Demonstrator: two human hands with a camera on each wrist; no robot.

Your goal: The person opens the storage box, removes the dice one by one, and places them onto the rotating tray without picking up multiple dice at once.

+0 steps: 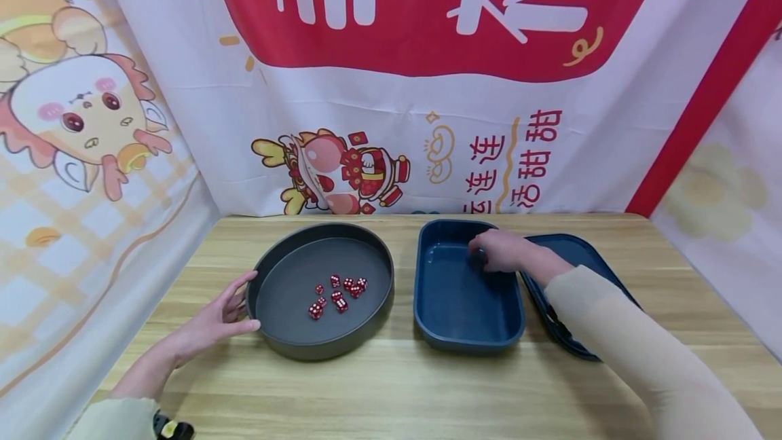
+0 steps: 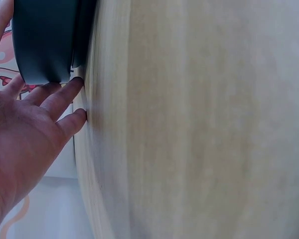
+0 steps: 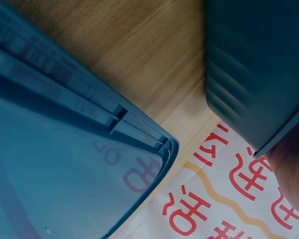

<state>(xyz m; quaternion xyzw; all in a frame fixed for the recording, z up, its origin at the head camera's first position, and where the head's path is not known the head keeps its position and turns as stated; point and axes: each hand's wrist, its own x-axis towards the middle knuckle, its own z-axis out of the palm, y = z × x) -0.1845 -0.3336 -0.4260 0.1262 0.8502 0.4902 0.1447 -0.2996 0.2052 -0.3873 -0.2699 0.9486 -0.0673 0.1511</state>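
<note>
A round dark grey tray (image 1: 324, 352) sits on the wooden table with several red dice (image 1: 336, 294) inside. My left hand (image 1: 214, 318) rests against the tray's left wall with straight fingers, thumb low on the wall; the left wrist view shows the fingers (image 2: 60, 99) touching the tray (image 2: 45, 40). To the right stands a blue rectangular tub (image 1: 464, 338). My right hand (image 1: 495, 250) reaches over the tub's right rim into its far part, fingers curled. Whether it holds anything is hidden. The right wrist view shows the tub's outer wall (image 3: 254, 64).
A blue lid (image 1: 586, 257) lies flat just right of the tub, under my right forearm; the right wrist view shows the lid (image 3: 65, 174) close up. Printed banners (image 1: 391, 121) wall in the back and both sides of the table (image 1: 391, 392).
</note>
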